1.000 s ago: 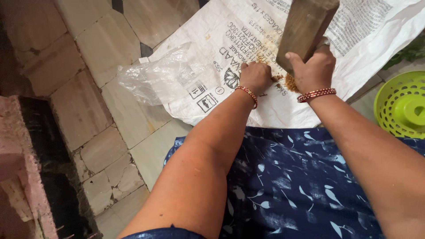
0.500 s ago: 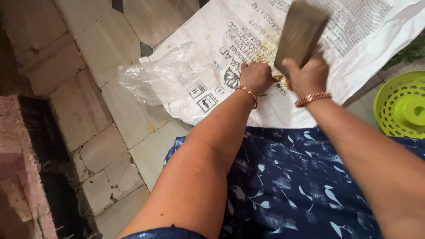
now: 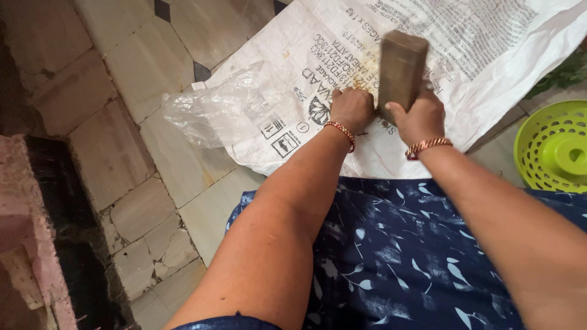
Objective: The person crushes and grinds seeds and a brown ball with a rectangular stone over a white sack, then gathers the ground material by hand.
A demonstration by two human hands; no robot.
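Observation:
My right hand (image 3: pixel 420 117) grips the lower end of a brown wooden block (image 3: pixel 400 68), which stands nearly upright over a white printed sack (image 3: pixel 342 55) spread on the floor. My left hand (image 3: pixel 351 107) is closed in a fist right beside the block's base, pressed down on the sack. Whatever sits under the fist and the block is hidden by both hands. Each wrist wears a beaded copper-coloured bangle.
A crumpled clear plastic bag (image 3: pixel 220 107) lies on the sack's left edge. A lime-green perforated basket (image 3: pixel 553 150) stands at the right. Stone floor tiles (image 3: pixel 122 153) stretch left, with a dark pinkish ledge (image 3: pixel 36 232) at the far left. Blue patterned cloth (image 3: pixel 397 256) covers my lap.
The wooden block has come down from a raised, tilted position to nearly upright on the sack. My left fist stayed in place; a small yellowish thing seen beside it earlier is now hidden.

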